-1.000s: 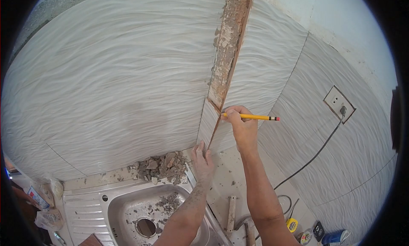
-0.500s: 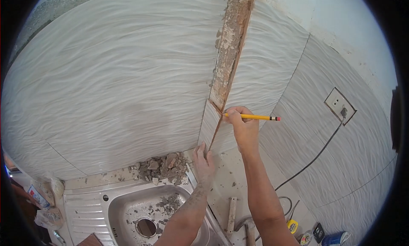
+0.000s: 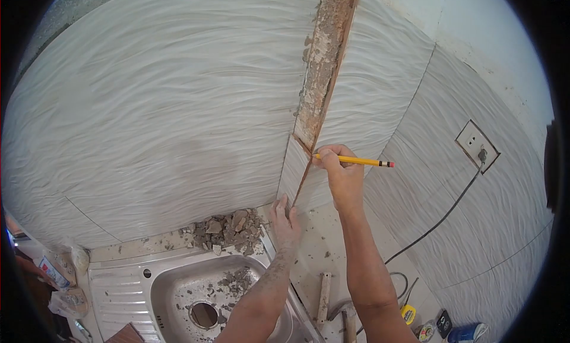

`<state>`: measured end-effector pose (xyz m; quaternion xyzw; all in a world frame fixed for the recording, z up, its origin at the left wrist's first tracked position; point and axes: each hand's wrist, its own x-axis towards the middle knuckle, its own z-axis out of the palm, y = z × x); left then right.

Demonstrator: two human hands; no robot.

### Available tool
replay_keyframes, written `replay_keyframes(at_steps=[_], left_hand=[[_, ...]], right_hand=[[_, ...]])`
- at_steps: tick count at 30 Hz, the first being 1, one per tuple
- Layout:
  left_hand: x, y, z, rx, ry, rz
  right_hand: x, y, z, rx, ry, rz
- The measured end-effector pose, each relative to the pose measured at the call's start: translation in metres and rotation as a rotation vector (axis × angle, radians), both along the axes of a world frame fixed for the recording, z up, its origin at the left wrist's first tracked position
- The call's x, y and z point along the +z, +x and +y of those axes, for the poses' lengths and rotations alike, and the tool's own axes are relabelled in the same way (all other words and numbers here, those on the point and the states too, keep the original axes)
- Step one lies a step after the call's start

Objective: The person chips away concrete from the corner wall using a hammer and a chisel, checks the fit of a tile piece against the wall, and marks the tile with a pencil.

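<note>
My right hand [image 3: 343, 168] is closed around a yellow pencil [image 3: 362, 161] with a red eraser. The pencil's tip is at the upper right corner of a narrow tile strip [image 3: 293, 172]. That strip stands in the bottom of a gap between wavy wall tiles. Below, my left hand [image 3: 286, 224] has its fingers stretched up against the strip's lower end, slightly apart. Bare brown mortar [image 3: 325, 64] shows in the gap above the strip.
A steel sink [image 3: 157, 266] with debris in it lies at lower left, a rubble pile [image 3: 228, 230] behind it. Near my right forearm are a hammer [image 3: 349, 322], a tape measure [image 3: 408, 313] and a black cable [image 3: 436, 227] plugged into a wall socket [image 3: 477, 146].
The view has shifted slightly. Both hands keep nearly the same places on the wall, and the pencil tip stays by the strip's upper corner.
</note>
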<state>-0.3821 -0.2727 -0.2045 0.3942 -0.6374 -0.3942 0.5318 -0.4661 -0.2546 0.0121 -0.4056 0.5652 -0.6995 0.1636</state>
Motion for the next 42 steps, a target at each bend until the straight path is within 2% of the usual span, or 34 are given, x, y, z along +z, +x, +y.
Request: replay_keyframes(at_steps=[8, 10, 11, 13, 14, 15, 16, 18, 20, 21, 24, 26, 28, 29, 30, 32, 34, 35, 36, 38, 40, 41, 42], left_hand=[[0.003, 0.0, 0.0, 0.046, -0.059, -0.069], [0.011, 0.001, 0.005, 0.023, 0.001, -0.055], [0.016, 0.005, 0.002, 0.016, 0.053, -0.037], [-0.022, -0.011, -0.009, -0.009, 0.025, 0.203], [-0.004, -0.001, -0.006, 0.082, -0.085, 0.15], [-0.013, 0.001, -0.01, 0.105, -0.148, 0.057], [-0.018, -0.015, -0.01, -0.119, 0.199, 0.676], [0.003, 0.013, -0.011, -0.056, 0.003, 0.07], [0.01, 0.023, -0.018, -0.055, -0.08, -0.052], [0.03, 0.034, -0.014, -0.019, -0.086, -0.053], [0.063, 0.041, -0.016, -0.164, 0.132, -0.19], [0.06, 0.026, -0.027, -0.143, 0.128, -0.186], [0.078, 0.039, -0.02, -0.137, 0.135, -0.177], [0.081, 0.05, -0.014, -0.182, 0.048, -0.193], [0.086, 0.063, -0.007, -0.228, -0.042, -0.213], [0.13, 0.099, 0.027, -0.246, -0.07, -0.139], [0.168, 0.138, 0.063, -0.264, -0.104, -0.064], [0.179, 0.153, 0.079, -0.244, -0.12, -0.057], [0.188, 0.169, 0.094, -0.221, -0.139, -0.05], [0.204, 0.207, 0.129, -0.269, -0.106, -0.033], [0.208, 0.243, 0.161, -0.32, -0.068, -0.014], [0.206, 0.26, 0.175, -0.309, -0.098, 0.043], [0.204, 0.276, 0.189, -0.301, -0.122, 0.103]], right_hand=[[-0.032, 0.01, 0.025, 0.016, -0.145, -0.158], [-0.045, 0.008, 0.03, -0.022, 0.097, 0.116], [-0.049, 0.013, 0.026, -0.088, 0.118, 0.285], [-0.061, 0.019, 0.013, -0.175, 0.121, 0.636], [-0.071, 0.019, 0.004, -0.222, 0.092, 0.814], [-0.07, 0.03, -0.003, -0.304, 0.124, 0.743], [-0.07, 0.035, -0.009, -0.306, 0.082, 0.652], [-0.068, 0.038, -0.016, -0.363, 0.054, 0.669], [-0.069, 0.036, -0.019, -0.351, 0.06, 0.635], [-0.069, 0.036, -0.018, -0.363, 0.049, 0.648], [-0.067, 0.046, -0.008, -0.358, 0.014, 0.674], [-0.069, 0.049, 0.002, -0.341, -0.017, 0.683], [-0.061, 0.055, 0.018, -0.191, -0.094, 0.742], [-0.056, 0.057, 0.023, -0.187, -0.102, 0.747], [-0.035, 0.073, 0.036, -0.155, -0.154, 0.724], [0.008, 0.097, 0.066, -0.134, -0.217, 0.702], [0.048, 0.118, 0.096, 0.045, -0.12, 0.567], [0.065, 0.131, 0.111, 0.04, -0.132, 0.575], [0.081, 0.146, 0.126, 0.136, -0.153, 0.491], [0.099, 0.168, 0.145, 0.234, -0.193, 0.417], [0.108, 0.185, 0.162, 0.299, -0.24, 0.639], [0.111, 0.198, 0.173, 0.296, -0.258, 0.649], [0.112, 0.213, 0.187, 0.436, -0.199, 0.481]])
